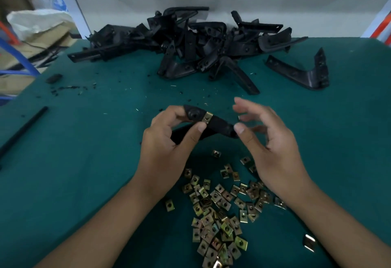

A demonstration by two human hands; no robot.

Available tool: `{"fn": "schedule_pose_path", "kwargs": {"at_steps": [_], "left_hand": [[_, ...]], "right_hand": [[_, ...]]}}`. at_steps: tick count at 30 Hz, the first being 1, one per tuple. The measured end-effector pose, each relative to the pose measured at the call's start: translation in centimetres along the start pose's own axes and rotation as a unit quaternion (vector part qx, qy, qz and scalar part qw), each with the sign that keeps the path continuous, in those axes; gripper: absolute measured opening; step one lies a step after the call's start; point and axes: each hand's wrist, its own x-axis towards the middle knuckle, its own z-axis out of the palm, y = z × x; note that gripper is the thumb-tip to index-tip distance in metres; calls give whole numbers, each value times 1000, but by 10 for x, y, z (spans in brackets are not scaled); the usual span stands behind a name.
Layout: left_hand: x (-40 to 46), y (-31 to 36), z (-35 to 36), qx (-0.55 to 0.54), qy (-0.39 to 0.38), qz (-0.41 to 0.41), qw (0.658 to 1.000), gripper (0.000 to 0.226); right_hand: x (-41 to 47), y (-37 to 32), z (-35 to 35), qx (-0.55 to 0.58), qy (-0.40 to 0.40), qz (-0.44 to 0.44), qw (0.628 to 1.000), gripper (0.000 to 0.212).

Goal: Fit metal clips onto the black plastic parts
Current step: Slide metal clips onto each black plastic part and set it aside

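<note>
Left hand (167, 141): my fingers and thumb curl around one end of an angled black plastic part (218, 125), holding it above the green tabletop (95, 162).
Right hand (268, 141): it is loosely spread, holding nothing; the thumb tip touches the other end of the same part.
Brass-coloured metal clip (207, 117): it sits on the held part, just beside my left thumb.
Loose clips (220, 208): a scattered heap of square metal clips lies on the tabletop between my forearms.
Pile of black plastic parts (190, 43): it lies at the far side of the tabletop.
Single black bracket (300, 73): it lies apart, right of the pile.
</note>
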Motion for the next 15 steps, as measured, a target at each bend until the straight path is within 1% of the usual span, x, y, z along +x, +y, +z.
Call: {"fn": "schedule_pose_path", "kwargs": {"at_steps": [1,2,4,6,7,9,11,15], "left_hand": [[-1,0,-1,5,7,1,1000,11],[-1,0,-1,15,16,5,1000,12],[0,1,-2,39,41,12,998,14],[1,0,-4,66,66,12,996,12],[2,0,-5,80,74,11,994,11],[4,0,-5,100,74,10,992,10],[4,-1,-2,128,67,17,989,11],[-2,-4,2,168,55,15,984,16]], "right_hand": [[0,3,0,-28,-2,26,999,33],[0,6,0,-60,-22,52,997,36],[0,9,3,-111,-92,89,986,50],[-2,9,3,-181,-161,67,968,61],[-3,9,2,-215,-185,40,958,59],[-3,7,1,-240,-196,-1,951,44],[-3,5,1,-233,-185,-8,955,27],[-5,6,5,-232,-188,-22,954,17]]}}
